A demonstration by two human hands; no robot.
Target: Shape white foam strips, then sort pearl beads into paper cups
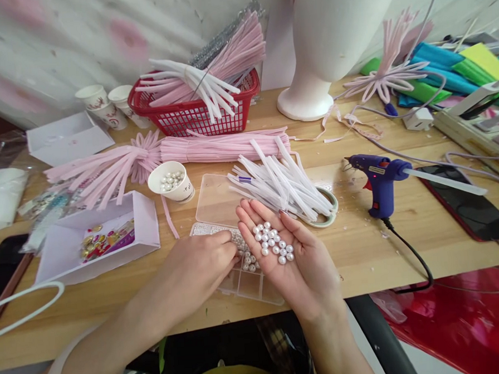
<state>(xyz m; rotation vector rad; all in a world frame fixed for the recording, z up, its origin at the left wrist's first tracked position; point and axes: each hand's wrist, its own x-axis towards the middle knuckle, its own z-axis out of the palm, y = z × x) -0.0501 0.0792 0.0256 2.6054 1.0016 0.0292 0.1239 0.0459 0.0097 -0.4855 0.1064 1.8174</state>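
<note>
Toward the left edge of the table (188, 302), a phone (6, 266) is lying flat, and just beside it a white box (146, 226) is holding small gold and pink trinkets (104, 242); a pale bangle (64, 361) is circling the left forearm (127, 327), which is slanting up and inward from the lower left corner; behind that arm, a paper cup (185, 191) is holding more round beads; at the arm's end the left hand (205, 262) is hovering or resting, back upward, over the left part of a clear bead box (250, 287), its fingers curling inward, tips mostly hidden, so whether they are pinching a bead cannot be told; right of it, the right hand (299, 279) is lying palm up above the box's right side, wrist below, fingers together and extending forward, thumb standing apart on the right, the palm making a shallow cup under a loose cluster of white pearl beads (273, 242); beyond its fingertips, white fuzzy stems (278, 180) are lying heaped; farther right, a blue glue gun (377, 180) is standing near a dark phone (472, 203).
</note>
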